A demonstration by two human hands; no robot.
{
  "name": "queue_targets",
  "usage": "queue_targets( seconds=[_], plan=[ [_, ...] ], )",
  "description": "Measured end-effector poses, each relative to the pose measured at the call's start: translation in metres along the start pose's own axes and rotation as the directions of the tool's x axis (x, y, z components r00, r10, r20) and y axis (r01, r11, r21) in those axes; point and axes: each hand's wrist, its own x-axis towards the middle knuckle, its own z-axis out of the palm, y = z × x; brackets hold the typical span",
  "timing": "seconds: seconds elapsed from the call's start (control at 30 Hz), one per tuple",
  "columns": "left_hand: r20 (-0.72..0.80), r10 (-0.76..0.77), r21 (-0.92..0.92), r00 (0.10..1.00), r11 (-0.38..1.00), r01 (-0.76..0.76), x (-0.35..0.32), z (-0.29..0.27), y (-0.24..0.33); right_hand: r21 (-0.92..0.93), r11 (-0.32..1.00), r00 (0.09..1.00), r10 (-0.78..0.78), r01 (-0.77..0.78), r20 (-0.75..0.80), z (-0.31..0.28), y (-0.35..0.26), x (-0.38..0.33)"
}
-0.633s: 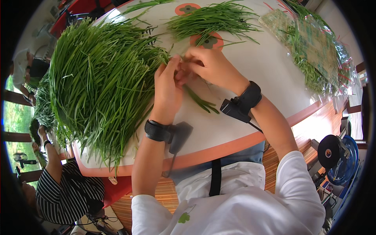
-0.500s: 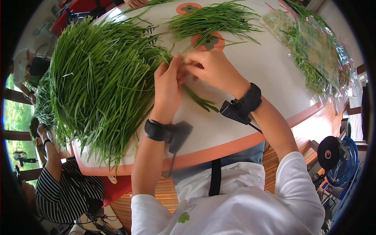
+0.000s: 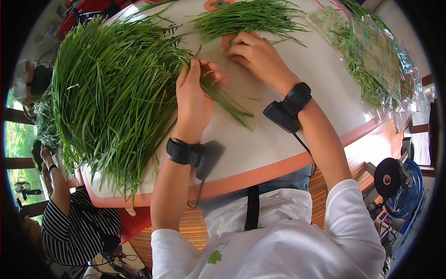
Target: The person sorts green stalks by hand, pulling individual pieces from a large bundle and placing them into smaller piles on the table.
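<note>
The left hand [image 3: 193,100] is closed around a small bunch of chives [image 3: 227,103], its fingers curled over the stalks near their upper ends; the leaf tips trail down and to the right across the bare middle of the tabletop [image 3: 297,153]. The stalks are thin, flat and deep green, held together as a loose sheaf. The right hand [image 3: 253,56] lies apart from it, farther toward the table's far edge, fingers bent with the tips down on the tabletop at the near fringe of a smaller heap of chives [image 3: 246,18]. Whether it pinches a stalk there cannot be told.

Both wrists carry black bands, each with a small black unit [image 3: 209,158] hanging from it.

Along the table's left edge lies a big pile of chives [image 3: 111,97], its tips hanging over the rim. At the far right corner a clear plastic bag [image 3: 376,56] holds more greens.

Half a second ago the two hands were pressed together over the bunch; now the right one has drawn away toward the far heap and the left alone keeps the stalks.

Beyond the left edge a person in a striped shirt [image 3: 74,228] sits lower down.
</note>
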Motion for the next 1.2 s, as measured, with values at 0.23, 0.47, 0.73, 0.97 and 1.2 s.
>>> queue_targets(
  seconds=[0.23,0.47,0.73,0.97,1.2],
  plan=[
    [0.065,-0.12,0.088,0.991,0.99,0.114,0.002,-0.006,-0.001,-0.014,1.0,0.997,-0.021,0.02,-0.079,0.0,-0.005,0.001],
    [0.07,-0.056,0.197,0.996,0.98,0.041,0.003,-0.002,-0.003,0.348,0.938,0.989,0.049,0.002,-0.138,-0.001,-0.022,0.009],
    [0.069,0.107,0.18,0.992,0.977,-0.118,0.004,-0.005,-0.007,0.712,0.693,0.981,0.19,-0.112,-0.03,-0.007,-0.042,0.008],
    [0.074,0.156,0.247,0.985,0.954,-0.169,0.002,0.002,-0.006,0.829,0.512,0.931,0.363,-0.225,0.029,0.004,-0.048,0.008],
    [0.045,0.262,0.442,0.964,0.86,-0.255,0.001,0.007,-0.008,0.956,0.145,0.845,0.513,-0.255,0.148,0.005,-0.062,0.006]
  ],
)
